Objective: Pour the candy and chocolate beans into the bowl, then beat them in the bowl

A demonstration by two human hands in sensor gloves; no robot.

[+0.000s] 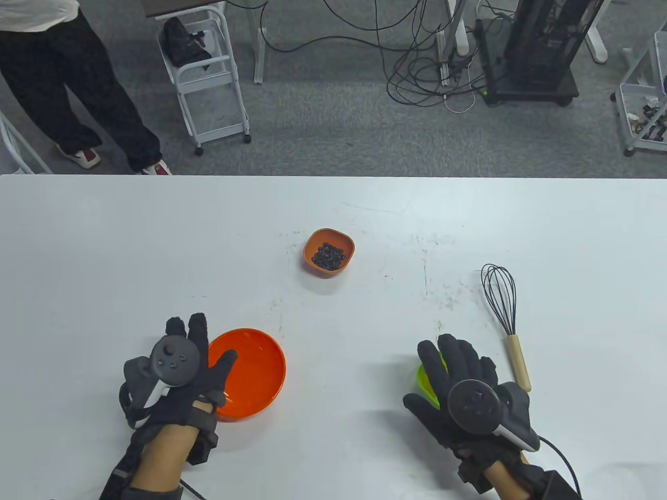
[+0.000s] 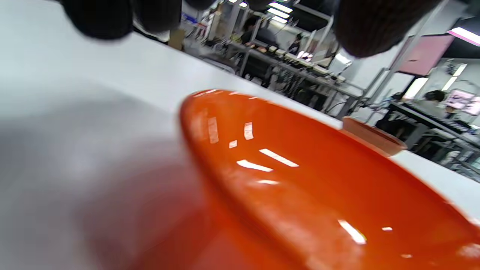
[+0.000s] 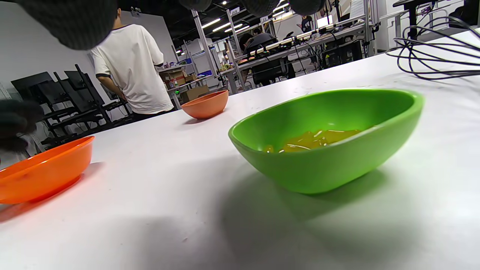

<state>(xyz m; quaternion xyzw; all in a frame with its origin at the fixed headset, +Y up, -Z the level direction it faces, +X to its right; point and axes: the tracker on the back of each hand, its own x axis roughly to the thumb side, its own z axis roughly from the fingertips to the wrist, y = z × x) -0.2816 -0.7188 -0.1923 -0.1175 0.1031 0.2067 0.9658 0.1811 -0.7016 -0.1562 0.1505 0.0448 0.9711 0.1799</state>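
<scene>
A large orange bowl [image 1: 255,372] [image 2: 300,187] [image 3: 45,168] sits empty at the near left. My left hand [image 1: 200,346] hovers over its left rim, fingers straight and thumb spread, holding nothing. A small orange bowl [image 1: 329,251] [image 2: 375,138] [image 3: 206,105] of dark chocolate beans [image 1: 328,256] stands mid-table. A green bowl [image 1: 427,385] [image 3: 337,165] with yellow candy [image 3: 318,138] lies under my right hand [image 1: 437,372], whose fingers are spread above it without gripping. A wire whisk [image 1: 503,307] [image 3: 431,56] with a wooden handle lies just right of that hand.
The white table [image 1: 156,250] ends at a far edge, with grey floor beyond. A person [image 1: 78,104] stands past the far left corner beside a white cart [image 1: 208,99]. Cables and a black equipment stand [image 1: 536,52] sit on the floor further back.
</scene>
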